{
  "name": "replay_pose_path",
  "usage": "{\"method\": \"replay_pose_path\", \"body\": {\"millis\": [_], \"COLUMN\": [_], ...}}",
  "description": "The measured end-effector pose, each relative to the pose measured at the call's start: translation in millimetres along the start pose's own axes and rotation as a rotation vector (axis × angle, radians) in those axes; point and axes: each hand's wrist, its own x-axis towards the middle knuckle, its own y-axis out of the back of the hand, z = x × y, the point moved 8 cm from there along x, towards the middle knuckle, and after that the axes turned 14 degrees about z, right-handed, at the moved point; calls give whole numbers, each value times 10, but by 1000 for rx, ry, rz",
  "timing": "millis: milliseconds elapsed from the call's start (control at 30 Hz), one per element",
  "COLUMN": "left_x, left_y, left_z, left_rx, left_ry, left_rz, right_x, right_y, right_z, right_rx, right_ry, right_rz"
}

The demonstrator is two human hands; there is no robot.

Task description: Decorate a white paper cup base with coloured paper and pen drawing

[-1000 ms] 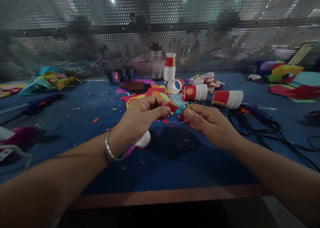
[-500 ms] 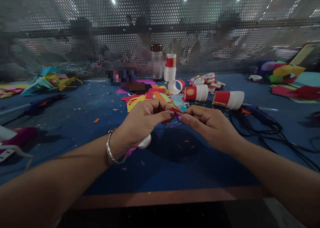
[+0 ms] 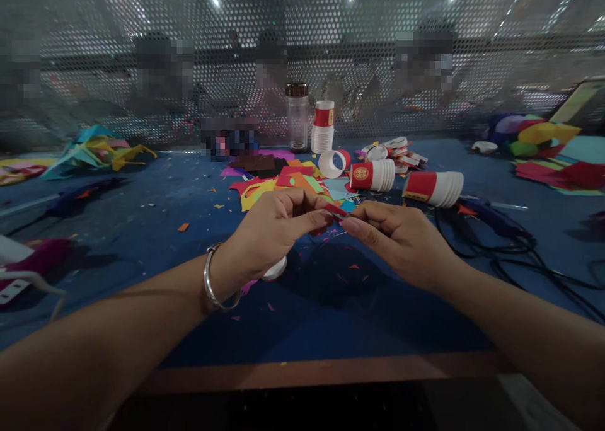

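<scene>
My left hand (image 3: 276,228) and my right hand (image 3: 394,235) meet above the blue table (image 3: 307,305), both pinched closed on a small red paper piece (image 3: 336,211) held between their fingertips. A silver bangle (image 3: 211,286) circles my left wrist. Under my left hand lies a white round object (image 3: 275,268), partly hidden. Just beyond my fingers spreads a pile of coloured paper scraps (image 3: 288,185).
Red-and-white paper cup stacks lie on their sides (image 3: 432,188) (image 3: 372,175) and one stands upright (image 3: 323,127) by a clear bottle (image 3: 297,116). Black cables and a glue gun (image 3: 496,229) run at right. More paper heaps sit far left (image 3: 94,149) and far right (image 3: 553,160). A perforated metal screen (image 3: 302,53) backs the table.
My hands have drawn closer together and shifted slightly up; the red piece is now pinched between both sets of fingertips.
</scene>
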Motion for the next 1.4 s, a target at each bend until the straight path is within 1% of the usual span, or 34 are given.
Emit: {"method": "replay_pose_path", "body": {"millis": [67, 167, 300, 400, 467, 600, 700, 933, 1100, 1400], "left_x": [1, -1, -17, -24, -23, -6, 0, -12, -26, -47], "left_y": [-3, -13, -51, -62, -53, -8, -3, -26, -37, -80], "left_z": [-24, -75, -122, -129, -123, -61, -20, 37, 8, -95], "left_rx": [-38, -130, -216, -244, -222, -134, -84, -36, -101, -277], "left_ry": [18, 80, 176, 213, 200, 84, 23, -9, 32, 187], "left_rz": [4, 16, -7, -19, -16, 7, -4, -21, -24, -20], "right_x": [-2, -7, -18, -20, -19, -23, -25, -18, -25, -28], "right_y": [1, 15, 24, 22, 15, -12, -20, -10, 3, 28], "right_z": [4, -6, -37, -49, -38, -3, 8, -20, -24, -77], "right_rx": [-9, -23, -28, -17, 1, 34, 33, 40, 27, 0], "right_ry": [1, 15, 38, 42, 25, -21, -33, -3, 15, 68], "right_rz": [-1, 14, 19, 16, 11, -7, -12, -16, -7, 2]}}
